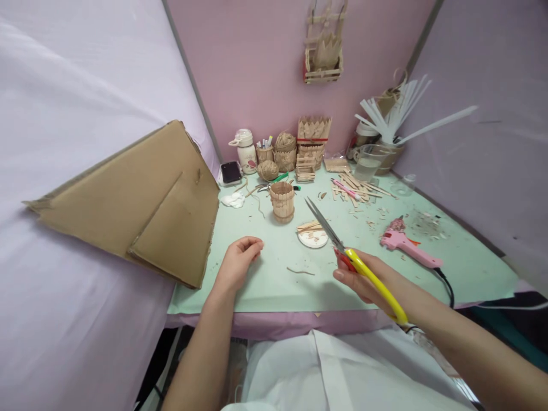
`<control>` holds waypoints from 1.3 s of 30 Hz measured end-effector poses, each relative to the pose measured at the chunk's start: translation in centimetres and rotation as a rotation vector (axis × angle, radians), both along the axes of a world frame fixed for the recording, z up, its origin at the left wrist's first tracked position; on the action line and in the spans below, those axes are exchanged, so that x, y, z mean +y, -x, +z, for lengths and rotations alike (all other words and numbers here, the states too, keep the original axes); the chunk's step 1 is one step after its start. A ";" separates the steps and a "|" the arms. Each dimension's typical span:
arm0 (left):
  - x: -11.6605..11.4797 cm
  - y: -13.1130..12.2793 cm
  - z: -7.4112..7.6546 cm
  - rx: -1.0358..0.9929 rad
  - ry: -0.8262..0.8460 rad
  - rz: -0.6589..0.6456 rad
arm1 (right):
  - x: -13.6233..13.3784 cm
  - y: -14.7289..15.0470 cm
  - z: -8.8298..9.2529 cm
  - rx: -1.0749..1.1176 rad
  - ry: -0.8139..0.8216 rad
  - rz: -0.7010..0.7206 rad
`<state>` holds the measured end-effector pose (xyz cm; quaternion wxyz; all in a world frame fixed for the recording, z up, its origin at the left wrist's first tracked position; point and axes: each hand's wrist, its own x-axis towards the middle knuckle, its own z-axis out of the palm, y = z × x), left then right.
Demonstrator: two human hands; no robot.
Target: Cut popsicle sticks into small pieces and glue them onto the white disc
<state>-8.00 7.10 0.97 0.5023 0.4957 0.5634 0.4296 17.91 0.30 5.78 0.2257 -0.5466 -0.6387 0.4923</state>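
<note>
Head view: right hand (363, 282) grips scissors (342, 248) near a dish (312, 238); left hand (237, 262) lies curled, empty, beside cardboard (141, 200).

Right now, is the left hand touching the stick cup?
Apart. The head view shows bare table between the left hand and the stick cup.

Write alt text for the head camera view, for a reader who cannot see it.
A person's right hand holds yellow-handled scissors, blades pointing away, over a green table; the left hand rests curled and empty on it. Beyond are a craft-stick cup, a pink glue gun at right and cardboard sheets at left.
</note>
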 end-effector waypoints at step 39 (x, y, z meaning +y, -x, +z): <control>0.2 -11.7 2.1 -0.757 0.020 -0.022 | 5.3 1.6 -1.7 0.280 -0.462 -0.423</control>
